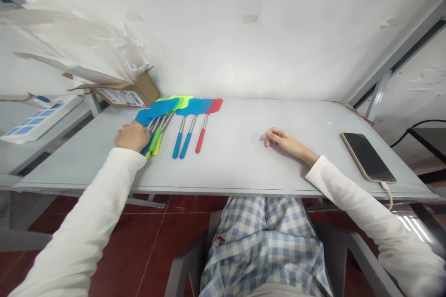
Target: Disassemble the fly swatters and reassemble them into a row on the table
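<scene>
My left hand (133, 136) is closed around the handle of a blue fly swatter at the left end of a row, though my fingers are partly hidden. Right beside it, several fly swatters overlap with their heads toward the wall, among them a green one (155, 139) and a yellow one (158, 144). A little further right lie two blue fly swatters (186, 145) and a red fly swatter (200, 140), apart from my hand. My right hand (282, 140) rests on the grey table (240, 167), fingers loosely curled and holding nothing.
An open cardboard box (146, 87) with white plastic wrapping (87, 41) stands at the back left. A phone (367, 157) with a white cable (387, 191) lies at the right. A white power strip (42, 118) is at the far left; a white wall (265, 60) rises behind.
</scene>
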The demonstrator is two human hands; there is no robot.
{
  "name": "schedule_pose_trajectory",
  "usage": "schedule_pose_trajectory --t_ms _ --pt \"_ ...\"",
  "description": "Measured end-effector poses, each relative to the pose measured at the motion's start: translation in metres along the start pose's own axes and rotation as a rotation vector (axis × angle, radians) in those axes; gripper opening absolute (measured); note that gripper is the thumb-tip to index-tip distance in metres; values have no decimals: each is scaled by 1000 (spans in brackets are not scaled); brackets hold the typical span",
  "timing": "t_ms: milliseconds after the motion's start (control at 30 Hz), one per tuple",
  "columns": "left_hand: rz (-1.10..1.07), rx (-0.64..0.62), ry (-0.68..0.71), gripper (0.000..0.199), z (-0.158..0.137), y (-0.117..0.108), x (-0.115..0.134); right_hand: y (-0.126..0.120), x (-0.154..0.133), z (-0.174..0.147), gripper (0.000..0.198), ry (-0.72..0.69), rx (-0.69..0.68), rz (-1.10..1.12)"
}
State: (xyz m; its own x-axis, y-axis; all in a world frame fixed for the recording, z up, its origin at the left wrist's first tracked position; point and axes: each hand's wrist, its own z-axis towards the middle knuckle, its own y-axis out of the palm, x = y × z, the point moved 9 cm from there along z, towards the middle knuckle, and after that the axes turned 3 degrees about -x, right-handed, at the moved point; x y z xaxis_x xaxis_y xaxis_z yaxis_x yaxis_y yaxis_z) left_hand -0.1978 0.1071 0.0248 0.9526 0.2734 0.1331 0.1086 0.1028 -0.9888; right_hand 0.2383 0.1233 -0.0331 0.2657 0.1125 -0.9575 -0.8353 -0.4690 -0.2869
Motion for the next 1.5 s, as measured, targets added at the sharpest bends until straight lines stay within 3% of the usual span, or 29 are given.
schedule_pose_trajectory --t_ms 67,100,200,267,367,433,533,767,867,967,1033,1100,1200,1333,1500 --pt "109 102 -220 45 -13 -14 1 1 0 0 37 5 -6 -17" --pt "113 179 -218 45 -21 -23 14 1 -1 -1 37 7 -10 -23" --pt "-99 346 86 38 -46 -42 67 2 -1 0 38 6 -18 -21" --pt "-198 380 195 36 -59 -45 76 2 -1 0 39 5 -21 -14" --pt "-39 323 25 41 -64 -29 39 2 0 0 39 1 -23 -14" --pt "25 157 -46 49 -61 -5 8 1 1 0 39 -4 -22 -19" --pt "-66 0 46 58 -58 18 -15 2 1 0 40 -9 -23 -26" --pt "91 -155 89 50 -52 20 -36 1 3 1 41 -17 -6 -35" --pt "165 -63 84 54 -59 9 -14 1 4 1 41 -23 -10 -37" --pt "166 136 214 54 -68 -1 53 0 4 2 40 -26 -17 -35" --pt "133 81 263 47 -64 12 97 0 4 2 39 -24 -20 -18" --pt "131 16 178 44 -51 25 120 0 3 2 37 -25 -26 4" --pt "95 -22 49 42 -32 35 128 0 2 2 36 -20 -34 12" --pt "10 -72 -31 41 -19 41 116 1 2 3 34 -19 -46 18" --pt "-259 -39 -27 28 -24 24 104 1 2 3 32 -25 -49 26"
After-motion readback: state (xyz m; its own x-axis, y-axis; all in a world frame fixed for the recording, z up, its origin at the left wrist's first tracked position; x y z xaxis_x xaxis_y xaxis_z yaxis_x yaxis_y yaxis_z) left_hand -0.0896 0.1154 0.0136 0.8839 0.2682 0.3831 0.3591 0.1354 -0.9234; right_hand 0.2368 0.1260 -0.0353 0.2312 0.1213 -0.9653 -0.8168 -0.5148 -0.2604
